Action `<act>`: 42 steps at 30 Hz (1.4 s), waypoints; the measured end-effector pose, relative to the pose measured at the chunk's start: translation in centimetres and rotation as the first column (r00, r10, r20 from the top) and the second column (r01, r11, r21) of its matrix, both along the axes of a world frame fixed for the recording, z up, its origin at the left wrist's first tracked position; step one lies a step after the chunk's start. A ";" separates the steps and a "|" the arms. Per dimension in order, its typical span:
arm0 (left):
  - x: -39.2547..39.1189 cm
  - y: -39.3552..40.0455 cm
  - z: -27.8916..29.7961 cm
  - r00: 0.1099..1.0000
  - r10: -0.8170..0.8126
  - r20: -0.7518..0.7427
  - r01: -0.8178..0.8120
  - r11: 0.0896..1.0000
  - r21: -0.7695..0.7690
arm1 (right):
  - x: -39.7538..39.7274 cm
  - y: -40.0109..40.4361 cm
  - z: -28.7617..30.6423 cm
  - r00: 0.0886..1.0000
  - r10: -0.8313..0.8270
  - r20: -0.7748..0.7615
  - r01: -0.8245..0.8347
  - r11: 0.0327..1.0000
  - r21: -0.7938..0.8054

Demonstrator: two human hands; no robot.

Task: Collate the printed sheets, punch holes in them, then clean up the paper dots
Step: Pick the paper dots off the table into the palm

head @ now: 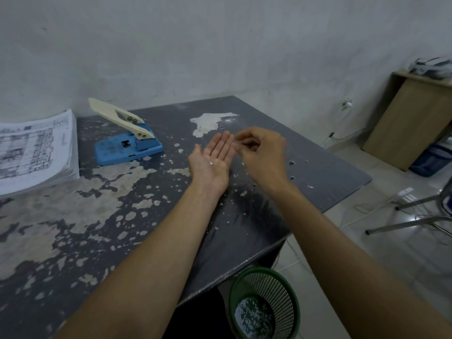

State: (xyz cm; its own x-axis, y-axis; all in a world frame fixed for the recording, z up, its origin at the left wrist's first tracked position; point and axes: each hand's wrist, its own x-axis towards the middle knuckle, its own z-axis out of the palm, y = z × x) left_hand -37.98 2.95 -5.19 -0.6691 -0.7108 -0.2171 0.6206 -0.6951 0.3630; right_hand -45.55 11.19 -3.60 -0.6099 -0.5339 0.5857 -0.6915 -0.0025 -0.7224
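Observation:
My left hand (212,162) lies palm up over the dark, flaking table (102,216), fingers straight, with one white paper dot (211,163) on the palm. My right hand (263,152) hovers just right of the left fingertips, its fingers curled with thumb and forefinger pinched together; whether a dot sits between them is too small to tell. A thick stack of printed sheets (34,150) rests at the table's left edge. The blue hole punch (127,145) with its cream lever raised stands beside the stack.
A green mesh waste basket (265,304) with paper dots inside stands on the floor under the table's front right corner. A wooden cabinet (411,123) is at the far right, with chair legs (413,216) and cables on the floor.

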 end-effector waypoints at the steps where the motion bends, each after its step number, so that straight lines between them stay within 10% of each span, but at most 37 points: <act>1: 0.0 0.0 0.0 1.000 0.000 -0.021 0.000 1.000 0.008 | -0.9 0.4 -0.1 0.999 -0.028 0.021 0.027 1.000 0.003; 5: -0.1 -0.2 -0.1 0.999 0.007 -0.048 -0.005 0.999 0.038 | -4.5 1.8 -0.7 0.986 -0.128 0.108 0.121 0.990 0.069; 14: -0.1 -0.5 -0.1 1.000 0.005 -0.023 -0.005 1.000 0.024 | -6.4 3.0 -1.8 0.957 0.054 -0.285 0.143 0.767 0.626; 35: 0.1 0.1 0.1 1.000 -0.006 -0.015 0.007 1.000 0.027 | -5.3 3.6 -1.0 0.828 0.129 -0.545 0.326 0.681 0.656; 42: -0.3 0.4 0.2 0.997 0.009 0.081 -0.010 1.000 0.011 | -4.4 2.5 0.4 0.990 -0.090 -0.110 0.130 0.884 0.450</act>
